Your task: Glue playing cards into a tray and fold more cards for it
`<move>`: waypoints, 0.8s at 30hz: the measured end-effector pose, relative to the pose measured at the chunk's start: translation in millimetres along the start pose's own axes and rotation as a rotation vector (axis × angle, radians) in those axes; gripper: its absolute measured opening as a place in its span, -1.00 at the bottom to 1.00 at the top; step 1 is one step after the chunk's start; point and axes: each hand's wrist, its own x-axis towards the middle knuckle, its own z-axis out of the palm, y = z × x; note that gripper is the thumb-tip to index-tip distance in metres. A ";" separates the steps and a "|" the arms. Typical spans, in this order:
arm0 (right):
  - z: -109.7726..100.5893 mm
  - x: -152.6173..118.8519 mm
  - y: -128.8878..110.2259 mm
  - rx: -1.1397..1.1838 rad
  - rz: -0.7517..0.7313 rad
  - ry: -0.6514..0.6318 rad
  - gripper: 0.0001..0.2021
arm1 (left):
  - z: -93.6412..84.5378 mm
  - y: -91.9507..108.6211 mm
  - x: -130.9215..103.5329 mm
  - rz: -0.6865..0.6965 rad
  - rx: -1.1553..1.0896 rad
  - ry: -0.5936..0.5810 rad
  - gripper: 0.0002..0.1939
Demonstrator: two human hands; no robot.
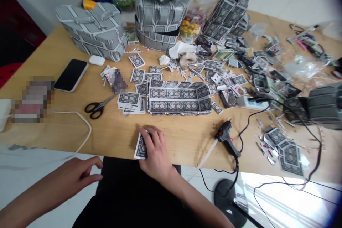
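The right hand [155, 149] grips a card [141, 148] at the desk [112, 135] edge; the left hand [87, 172] is empty, fingers loosely curled; the box [179, 99] lies beyond.

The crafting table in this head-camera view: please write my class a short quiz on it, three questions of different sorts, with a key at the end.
1. Multiple choice. What does the person's right hand touch?
A) a phone
B) a patterned card at the near edge of the table
C) a white cable

2. True or false? The scissors lie to the left of the card-covered tray, as the wearer sees it.

3. Fill the gap. The glue gun lies nearer to the person's ____ hand than to the other one.

Key: 1 B; 2 true; 3 right.
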 end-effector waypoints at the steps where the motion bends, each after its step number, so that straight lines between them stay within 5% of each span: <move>1: 0.0 -0.1 0.2 -0.001 0.000 -0.002 -0.08 | -2.7 7.1 3.3 0.001 -0.045 -0.032 -0.65; 5: 0.3 -0.4 0.3 -0.002 0.005 0.002 -0.08 | -14.7 34.1 28.3 0.086 -0.074 0.228 -0.54; 9: 0.1 0.1 -0.3 0.001 0.000 0.009 -0.10 | -20.0 46.7 64.4 0.054 0.226 0.583 -0.47; 11: -0.2 0.5 -0.4 0.002 -0.003 0.011 -0.10 | -19.7 47.7 78.2 0.036 0.367 0.670 -0.49; 24: 0.2 0.4 0.3 0.005 0.004 0.002 -0.07 | -15.2 42.6 89.5 0.181 0.374 0.795 -0.68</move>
